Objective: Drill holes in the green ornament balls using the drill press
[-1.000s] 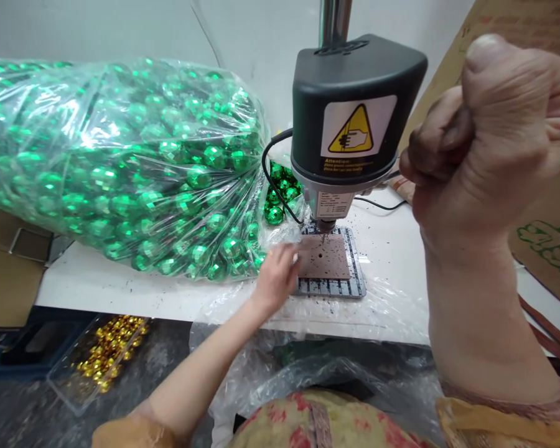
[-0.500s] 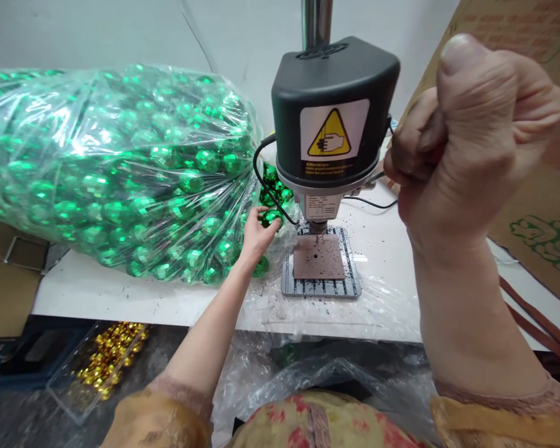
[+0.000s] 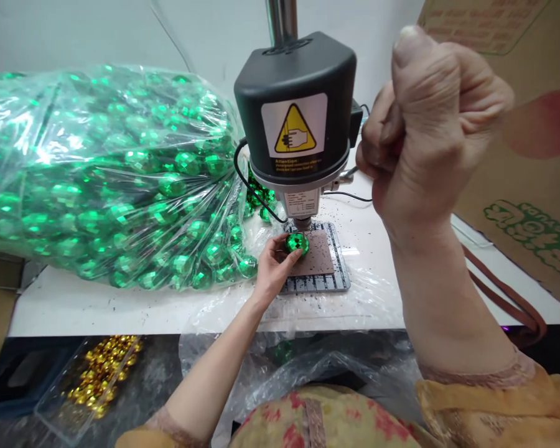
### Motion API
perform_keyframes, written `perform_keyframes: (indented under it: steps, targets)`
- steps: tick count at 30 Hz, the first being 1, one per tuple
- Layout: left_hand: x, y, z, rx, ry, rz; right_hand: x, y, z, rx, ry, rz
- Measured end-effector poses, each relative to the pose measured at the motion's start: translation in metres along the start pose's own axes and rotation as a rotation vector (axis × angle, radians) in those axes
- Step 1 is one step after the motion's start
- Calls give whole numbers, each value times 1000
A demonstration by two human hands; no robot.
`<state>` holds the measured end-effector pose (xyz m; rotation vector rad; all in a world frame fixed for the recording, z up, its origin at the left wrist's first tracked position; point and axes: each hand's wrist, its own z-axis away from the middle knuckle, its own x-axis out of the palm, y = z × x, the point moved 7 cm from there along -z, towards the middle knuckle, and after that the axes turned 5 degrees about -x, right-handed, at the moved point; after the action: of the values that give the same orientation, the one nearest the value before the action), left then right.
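Note:
My left hand [image 3: 276,264] pinches a shiny green faceted ball [image 3: 297,244] between thumb and fingers. The ball is over the brown square pad [image 3: 315,264] on the ridged metal base [image 3: 340,274], just under the chuck [image 3: 302,223] of a black drill press [image 3: 294,81]. On the right, my right hand [image 3: 429,124] is raised in a fist around the drill press's feed handle; the fingers cover the grip, and only a bit of lever [image 3: 350,172] shows beside the machine's hub. Dark shavings are scattered over pad and base.
A big clear plastic bag [image 3: 121,180] of green balls fills the table's left, with more loose green balls [image 3: 261,196] behind its mouth. Cardboard boxes [image 3: 518,168] stand at right. Below left, a clear bin [image 3: 100,379] holds gold balls. Crumpled plastic film [image 3: 242,311] hangs over the table's front edge.
My left hand has carried a green ball rightward from beside the bag to the pad under the chuck. My right fist stays closed by the machine. The view has shifted slightly right.

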<state>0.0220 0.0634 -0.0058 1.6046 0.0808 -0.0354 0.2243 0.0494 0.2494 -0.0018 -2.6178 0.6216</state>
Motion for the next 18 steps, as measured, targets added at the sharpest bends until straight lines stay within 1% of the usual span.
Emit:
perform_keyframes:
  steps: [7,10,12,18]
  targets:
    - [3,8,1,140,-3,-203,-1,-2,2,-30,-7,39]
    - [12,16,5,264,-37,-288,-1,-3,3,-43,-9,77]
    - [17,18,8,311,-56,-312,-1,-4,4,-44,-17,104]
    - [23,15,12,271,-87,-247,-1,-3,4,-15,-29,107]
